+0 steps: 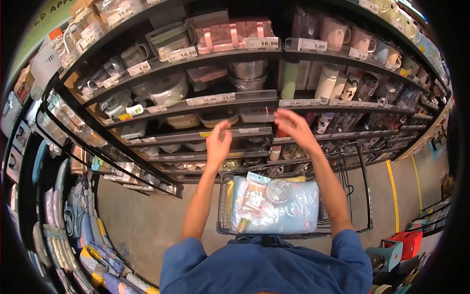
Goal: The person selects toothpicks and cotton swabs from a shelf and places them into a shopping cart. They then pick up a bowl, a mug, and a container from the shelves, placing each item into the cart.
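Both my hands reach out toward a dark shelf unit of kitchenware. My left hand (219,142) is raised with its fingers loosely curved and nothing in it, in front of a lidded food container (219,118). To the right, my right hand (293,128) points inward with fingers apart, also holding nothing. Its fingertips are right by the end of a clear flat container (257,115) on the same shelf. Below my hands stands a black wire shopping cart (360,188). In it lies a light blue plastic-wrapped bundle (298,208), with a small packet (253,196) and a round clear container (278,191) on top.
Steel pots (248,73), a green tumbler (290,80) and mugs (335,35) fill the upper shelves, with price labels along the edges. Folded textiles (78,210) hang at the left. A red stool (409,245) stands at the lower right, near yellow floor lines (391,188).
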`<state>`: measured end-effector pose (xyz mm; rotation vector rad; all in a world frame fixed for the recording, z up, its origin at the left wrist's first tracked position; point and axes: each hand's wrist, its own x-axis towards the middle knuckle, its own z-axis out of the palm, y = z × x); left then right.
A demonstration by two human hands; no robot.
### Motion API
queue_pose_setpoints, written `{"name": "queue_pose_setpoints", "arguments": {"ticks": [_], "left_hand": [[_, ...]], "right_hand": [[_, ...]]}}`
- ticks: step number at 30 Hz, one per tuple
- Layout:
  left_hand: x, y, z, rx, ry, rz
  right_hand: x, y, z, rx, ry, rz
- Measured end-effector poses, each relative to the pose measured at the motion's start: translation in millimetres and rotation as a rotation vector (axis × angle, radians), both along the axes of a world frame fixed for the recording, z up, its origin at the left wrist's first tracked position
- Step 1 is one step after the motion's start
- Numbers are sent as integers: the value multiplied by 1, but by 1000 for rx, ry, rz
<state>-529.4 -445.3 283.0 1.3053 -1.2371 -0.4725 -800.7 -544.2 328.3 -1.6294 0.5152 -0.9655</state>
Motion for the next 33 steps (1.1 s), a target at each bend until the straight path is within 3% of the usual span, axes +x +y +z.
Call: {"name": "queue_pose_setpoints", "arguments": {"ticks": [3, 5, 7, 9, 10, 11, 13, 15, 17, 19, 22, 25, 27, 31, 33], "left_hand": [[7, -47, 65, -148, -9, -54], [12, -81, 90, -146, 10, -76], [12, -105, 108, -109, 15, -11], [23, -132, 113, -79, -202, 36], [21, -134, 124, 82, -196, 86], [21, -140, 129, 76, -188, 84], [21, -150, 131, 122, -194, 35], [29, -175, 112, -31, -169, -7], [17, -145, 128, -33, -133, 33], [20, -151, 106, -116, -167, 98], [1, -84, 123, -223, 67, -167], [-16, -35, 99, -322, 116, -148], [-29, 8, 82, -283, 104, -134], [-62, 82, 26, -238, 183, -282], [-79, 118, -5, -81, 176, -319]], "right_hand": [[46, -52, 38, -118, -82, -149], [71, -75, 59, -207, 32, -353], [82, -84, 72, -202, 107, -436], [94, -108, 66, -334, 240, -566], [100, -110, 69, -358, 264, -635], [102, -114, 73, -367, 269, -637], [105, -123, 78, -114, 339, -469], [111, -129, 69, -207, 215, -498], [108, -136, 53, -293, 217, -526], [103, -107, 61, -337, 200, -506], [91, -53, 64, -371, 126, -463], [75, 16, 55, -243, -7, -355], [61, 61, 32, -76, -107, -279], [20, 140, -20, 25, -62, -299], [-3, 176, -62, 183, -110, -336]]}}
